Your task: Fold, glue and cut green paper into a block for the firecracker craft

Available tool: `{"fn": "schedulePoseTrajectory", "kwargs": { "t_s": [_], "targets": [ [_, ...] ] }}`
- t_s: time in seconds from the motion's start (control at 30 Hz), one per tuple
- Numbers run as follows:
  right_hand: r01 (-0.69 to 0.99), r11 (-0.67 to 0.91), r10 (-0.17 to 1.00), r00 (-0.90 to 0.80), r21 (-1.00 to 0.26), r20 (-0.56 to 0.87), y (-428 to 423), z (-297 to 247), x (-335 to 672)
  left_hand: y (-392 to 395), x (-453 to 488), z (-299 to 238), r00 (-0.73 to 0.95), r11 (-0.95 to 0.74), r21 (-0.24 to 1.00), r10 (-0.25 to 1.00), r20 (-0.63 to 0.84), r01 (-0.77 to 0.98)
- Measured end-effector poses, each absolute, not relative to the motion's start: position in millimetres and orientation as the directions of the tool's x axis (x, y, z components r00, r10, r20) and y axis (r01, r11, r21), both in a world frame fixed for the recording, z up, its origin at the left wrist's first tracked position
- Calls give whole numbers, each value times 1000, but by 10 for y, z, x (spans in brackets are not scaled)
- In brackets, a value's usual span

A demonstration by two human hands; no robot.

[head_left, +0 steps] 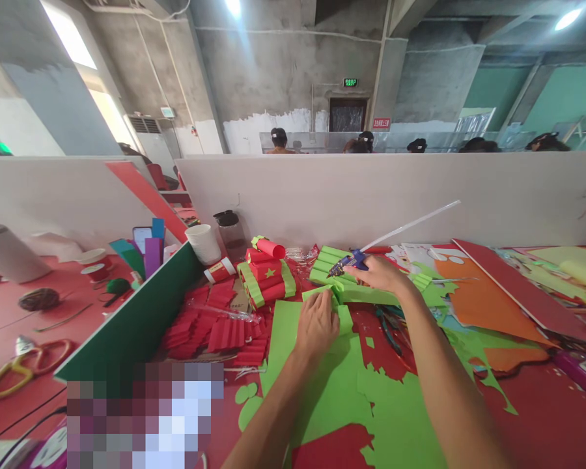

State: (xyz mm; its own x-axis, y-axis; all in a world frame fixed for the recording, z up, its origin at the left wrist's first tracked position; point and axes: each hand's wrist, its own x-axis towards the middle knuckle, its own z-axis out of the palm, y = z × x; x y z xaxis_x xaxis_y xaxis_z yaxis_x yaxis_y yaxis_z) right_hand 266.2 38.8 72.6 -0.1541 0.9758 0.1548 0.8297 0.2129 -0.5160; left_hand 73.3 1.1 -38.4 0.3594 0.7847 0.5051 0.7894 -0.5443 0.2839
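My right hand (pixel 381 272) is closed around a blue glue gun (pixel 348 262) with a long clear glue stick (pixel 410 225) poking out behind; its nozzle points left toward a folded green paper piece (pixel 344 317). My left hand (pixel 316 324) presses down on that green piece with fingers bent over it. A green ribbed paper roll (pixel 328 261) lies just beyond the gun. A red and green paper tank model (pixel 266 272) stands to the left.
Green paper sheets (pixel 322 384) and red scraps cover the red table. Folded red paper strips (pixel 215 329), a white cup (pixel 203 243), a dark jar (pixel 229 231), orange and red sheets (pixel 493 299), and scissors (pixel 24 365) lie around. A white partition (pixel 371 189) stands behind; people sit beyond.
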Motion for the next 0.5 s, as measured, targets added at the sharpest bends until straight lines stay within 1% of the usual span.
{"fn": "schedulePoseTrajectory", "kwargs": {
  "t_s": [0.23,0.5],
  "targets": [
    [919,198,969,-131,-341,208,411,698,2491,-2,733,-370,376,-536,289,805,460,793],
    [977,132,986,-111,-165,128,339,754,2423,7,735,-400,376,-533,291,808,453,794]
  ]
}}
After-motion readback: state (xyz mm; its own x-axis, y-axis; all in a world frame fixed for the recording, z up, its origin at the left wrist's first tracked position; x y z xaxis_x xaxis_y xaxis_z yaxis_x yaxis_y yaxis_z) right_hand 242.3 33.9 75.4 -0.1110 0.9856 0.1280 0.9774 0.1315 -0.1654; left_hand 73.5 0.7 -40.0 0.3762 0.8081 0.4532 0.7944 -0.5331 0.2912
